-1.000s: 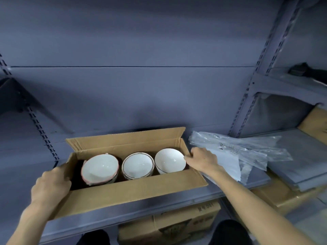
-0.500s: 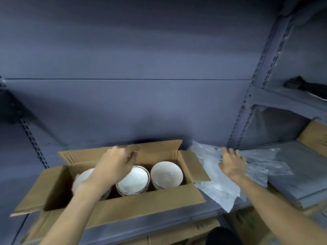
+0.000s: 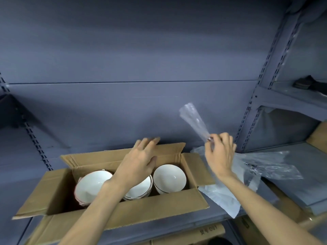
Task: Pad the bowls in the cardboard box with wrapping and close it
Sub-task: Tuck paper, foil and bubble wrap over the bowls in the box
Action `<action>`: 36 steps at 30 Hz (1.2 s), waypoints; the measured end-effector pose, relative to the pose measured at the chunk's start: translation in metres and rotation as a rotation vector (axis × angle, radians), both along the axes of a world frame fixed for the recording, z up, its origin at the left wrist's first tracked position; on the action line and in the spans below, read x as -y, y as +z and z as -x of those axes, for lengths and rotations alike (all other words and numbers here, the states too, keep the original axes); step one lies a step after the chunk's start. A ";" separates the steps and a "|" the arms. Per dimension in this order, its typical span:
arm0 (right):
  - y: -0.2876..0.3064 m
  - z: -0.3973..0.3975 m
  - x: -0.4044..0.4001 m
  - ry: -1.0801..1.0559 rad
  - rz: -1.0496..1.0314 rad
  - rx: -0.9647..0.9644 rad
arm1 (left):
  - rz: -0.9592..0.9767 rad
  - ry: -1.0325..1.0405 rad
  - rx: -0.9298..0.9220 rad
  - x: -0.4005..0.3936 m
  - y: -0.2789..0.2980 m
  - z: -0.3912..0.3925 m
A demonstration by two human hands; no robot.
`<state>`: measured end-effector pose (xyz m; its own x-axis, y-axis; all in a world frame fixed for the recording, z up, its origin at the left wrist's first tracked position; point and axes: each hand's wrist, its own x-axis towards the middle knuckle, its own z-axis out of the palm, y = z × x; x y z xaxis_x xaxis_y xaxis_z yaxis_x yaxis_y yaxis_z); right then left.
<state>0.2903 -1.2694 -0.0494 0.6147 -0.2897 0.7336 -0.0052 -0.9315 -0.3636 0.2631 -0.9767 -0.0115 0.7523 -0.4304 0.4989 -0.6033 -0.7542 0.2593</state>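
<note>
An open cardboard box (image 3: 159, 212) sits on a grey shelf with all its flaps spread. Inside stand three white bowls: a left bowl (image 3: 92, 186), a middle bowl (image 3: 139, 190) partly hidden by my arm, and a right bowl (image 3: 169, 178). My left hand (image 3: 139, 161) hovers over the middle bowl with fingers spread and straight, reaching toward the back flap. My right hand (image 3: 219, 154) is raised to the right of the box and pinches a clear plastic wrapping sheet (image 3: 193, 121) that sticks up and leftward.
A pile of clear plastic wrapping (image 3: 261, 167) lies on the shelf (image 3: 177, 228) right of the box. More cardboard boxes (image 3: 208, 234) sit on the level below and at the far right. A slotted upright post (image 3: 254, 106) rises behind the pile.
My right hand has lifted one plastic sheet off the pile and raised it. My left hand has moved right and back over the middle bowl.
</note>
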 end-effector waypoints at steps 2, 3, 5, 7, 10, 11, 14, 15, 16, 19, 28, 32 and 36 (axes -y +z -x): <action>0.010 0.002 -0.031 0.127 0.051 0.062 | 0.009 0.035 0.104 -0.004 0.005 0.005; 0.014 0.004 -0.046 0.191 0.090 0.081 | 0.015 0.077 0.170 -0.006 0.008 0.008; 0.017 0.008 -0.079 0.310 0.165 0.089 | 0.020 0.164 0.315 -0.016 0.014 0.013; 0.017 0.013 -0.103 0.391 0.224 0.072 | -0.034 0.209 0.427 -0.026 0.018 0.017; 0.013 0.021 -0.142 0.521 0.303 0.036 | -0.242 0.296 0.454 -0.050 0.014 0.022; 0.010 0.024 -0.154 0.578 0.337 0.019 | -0.309 0.314 0.416 -0.059 0.009 0.025; -0.001 0.026 -0.172 0.698 0.480 -0.073 | -0.394 0.378 0.288 -0.091 -0.007 0.035; -0.004 0.025 -0.172 0.713 0.514 -0.132 | -0.407 0.390 0.208 -0.102 -0.010 0.037; -0.007 0.023 -0.170 0.729 0.517 -0.206 | -0.402 0.393 0.115 -0.115 -0.012 0.038; -0.010 0.016 -0.158 0.747 0.452 -0.429 | -0.343 0.317 -0.064 -0.147 -0.022 0.033; -0.016 0.003 -0.132 0.513 0.545 -0.500 | -0.330 0.332 -0.028 -0.174 -0.034 0.002; -0.011 0.001 -0.149 0.438 0.708 -0.427 | -0.351 0.419 0.020 -0.178 -0.047 -0.005; -0.017 -0.011 -0.169 0.452 0.766 -0.418 | -0.507 0.568 0.034 -0.183 -0.062 -0.009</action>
<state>0.3009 -1.1005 -0.0659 0.8035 0.5001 0.3230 0.4190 -0.8605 0.2899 0.2721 -0.7933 -0.0730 0.9145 -0.1641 0.3699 -0.0882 -0.9729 -0.2135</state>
